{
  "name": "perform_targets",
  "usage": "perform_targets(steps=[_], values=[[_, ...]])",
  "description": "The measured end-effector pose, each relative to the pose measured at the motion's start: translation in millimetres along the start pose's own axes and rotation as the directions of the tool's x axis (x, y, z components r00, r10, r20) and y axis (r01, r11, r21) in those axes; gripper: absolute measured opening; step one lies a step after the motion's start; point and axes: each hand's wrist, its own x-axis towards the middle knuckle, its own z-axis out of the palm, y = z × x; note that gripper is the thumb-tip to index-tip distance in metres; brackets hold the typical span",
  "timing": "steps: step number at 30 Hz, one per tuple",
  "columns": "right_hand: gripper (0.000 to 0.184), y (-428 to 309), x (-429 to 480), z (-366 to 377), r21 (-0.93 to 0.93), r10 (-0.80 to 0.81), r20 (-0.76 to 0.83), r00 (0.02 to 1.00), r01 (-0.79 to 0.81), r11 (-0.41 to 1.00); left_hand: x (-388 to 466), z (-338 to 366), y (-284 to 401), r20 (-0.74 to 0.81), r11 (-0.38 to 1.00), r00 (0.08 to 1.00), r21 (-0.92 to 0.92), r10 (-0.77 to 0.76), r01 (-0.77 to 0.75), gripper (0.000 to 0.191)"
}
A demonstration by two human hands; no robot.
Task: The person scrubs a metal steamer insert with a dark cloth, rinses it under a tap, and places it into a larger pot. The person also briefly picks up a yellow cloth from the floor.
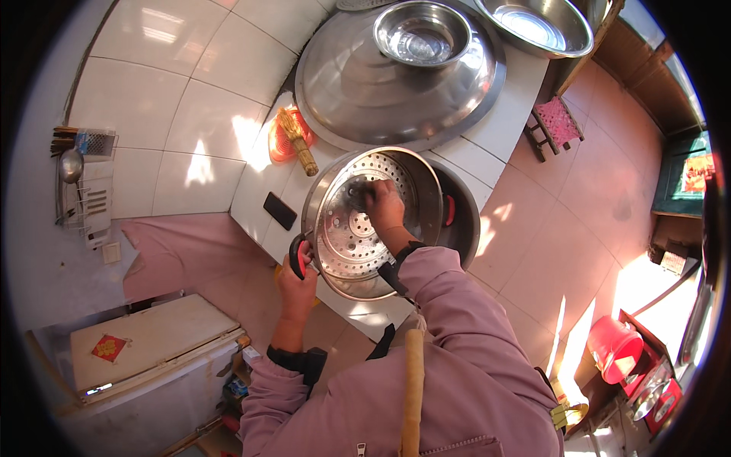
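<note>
A perforated stainless-steel steamer tier [342,257] is tilted before me, its holed base facing up toward my chest. My left hand [298,294] grips its black-and-red side handle [298,257]. My right hand [388,208] reaches inside the tier and presses a dark scouring pad [360,195] against the holed base. The fingers partly hide the pad, so its exact material is hard to tell. Behind and to the right of the tier is a larger metal pot [465,234] with a red-and-black handle, partly covered by it.
A big domed metal lid [342,91] carries a steel bowl [422,54]; a steel basin [539,25] sits beyond. Left on the white tiled counter [245,197] are a straw brush [297,140] and a dark phone [280,211]. A low stool [557,125] stands on the floor right.
</note>
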Motion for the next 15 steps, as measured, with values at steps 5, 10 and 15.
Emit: perform_targets(steps=[5, 10, 15], values=[[0.012, 15.6, -57.6, -1.2, -0.010, -0.017, 0.176, 0.984, 0.019, 1.000, -1.1, 1.5, -3.2, 0.013, 0.991, 0.998, -0.116, -0.065, 0.066, 0.016], [0.007, -0.7, -43.7, 22.2, 0.170, -0.298, 0.165, 0.940, 0.270, 0.948, -2.0, 3.4, -2.3, 0.023, 0.973, 0.997, -0.218, -0.073, 0.076, 0.017], [0.015, 64.8, -7.6, -16.5, -0.234, 0.194, 0.076, 0.978, -0.172, 0.957, -2.6, 0.0, -1.4, 0.023, 0.997, 0.999, -0.068, -0.039, 0.041, 0.015]])
